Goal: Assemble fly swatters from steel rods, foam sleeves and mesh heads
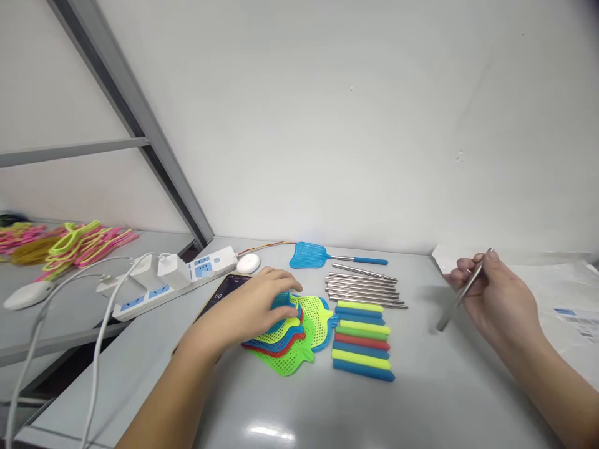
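My left hand (pixel 255 305) is over a pile of coloured plastic fly swatter heads (pixel 290 362) in green, blue, yellow and red. Its thumb and fingers are apart, at a blue head on top; the palm side is hidden. Off to the right, my right hand (pixel 503 290) grips a metal telescopic rod (pixel 461 298), tilted with its lower end near the table. Between the hands lies a row of similar metal rods (pixel 362 287). Below them are several foam-like handle sleeves (pixel 361 340) in yellow, blue, green and red. An assembled blue fly swatter (pixel 309 255) rests behind.
Under my left forearm lies a phone (pixel 229 285). Beside it are a white round device (pixel 248 263) and a power strip (pixel 210 265) with plugs and white cables (pixel 100 337). White plastic packaging (pixel 556 287) lies at right. Pink and yellow items (pixel 79 246) sit beyond the metal frame (pixel 154 143).
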A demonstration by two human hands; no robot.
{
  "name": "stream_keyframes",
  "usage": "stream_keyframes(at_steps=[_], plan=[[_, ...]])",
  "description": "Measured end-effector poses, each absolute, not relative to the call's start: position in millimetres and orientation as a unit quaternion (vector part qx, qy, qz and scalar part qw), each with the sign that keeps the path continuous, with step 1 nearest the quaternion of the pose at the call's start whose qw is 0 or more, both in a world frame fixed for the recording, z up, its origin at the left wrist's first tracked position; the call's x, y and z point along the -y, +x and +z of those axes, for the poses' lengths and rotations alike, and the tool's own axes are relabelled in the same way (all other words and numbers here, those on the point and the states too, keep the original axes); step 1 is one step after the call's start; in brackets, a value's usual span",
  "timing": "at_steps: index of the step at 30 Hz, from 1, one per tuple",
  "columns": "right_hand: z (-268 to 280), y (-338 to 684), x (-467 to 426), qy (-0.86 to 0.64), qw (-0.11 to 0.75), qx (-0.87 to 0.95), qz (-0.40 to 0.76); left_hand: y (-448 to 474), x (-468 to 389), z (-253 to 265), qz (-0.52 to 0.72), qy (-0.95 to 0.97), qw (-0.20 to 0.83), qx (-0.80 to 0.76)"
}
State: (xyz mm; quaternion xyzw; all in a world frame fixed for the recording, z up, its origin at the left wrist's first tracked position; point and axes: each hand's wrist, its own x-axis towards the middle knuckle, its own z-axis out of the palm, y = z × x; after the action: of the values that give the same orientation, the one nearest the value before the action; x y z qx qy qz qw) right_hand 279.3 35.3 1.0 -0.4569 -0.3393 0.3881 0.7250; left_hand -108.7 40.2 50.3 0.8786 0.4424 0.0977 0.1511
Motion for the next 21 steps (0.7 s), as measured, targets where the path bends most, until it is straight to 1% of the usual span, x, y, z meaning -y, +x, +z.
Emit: stream_keyframes(at_steps=[3,6,9,14,16,21], plan=[[1.2,273.4,-31.5,-0.473,0.695,0.357,0.407,-120.0,-42.2,49.5,0.085,0.871,0.179,-0.450],[-0.3,264.8,-25.9,-0.491,0.657,0.406,0.403,-123.8,-43.8,46.1,0.077,0.867,0.183,-0.457],[-2.6,255.8,-18.6,-0.513,0.627,0.459,0.364,-124.1,-45.8,43.0,0.077,0.864,0.178,-0.465],[-8.4,240.0,-8.8,-0.509,0.624,0.497,0.323,-122.3,-51.1,36.6,0.073,0.868,0.163,-0.464],[-10.1,235.1,-5.3,-0.512,0.610,0.526,0.298,-118.8,-52.8,34.9,0.075,0.873,0.161,-0.455],[-12.3,230.2,4.7,-0.523,0.489,0.678,0.166,-92.1,-44.2,36.6,0.125,0.885,0.138,-0.426]])
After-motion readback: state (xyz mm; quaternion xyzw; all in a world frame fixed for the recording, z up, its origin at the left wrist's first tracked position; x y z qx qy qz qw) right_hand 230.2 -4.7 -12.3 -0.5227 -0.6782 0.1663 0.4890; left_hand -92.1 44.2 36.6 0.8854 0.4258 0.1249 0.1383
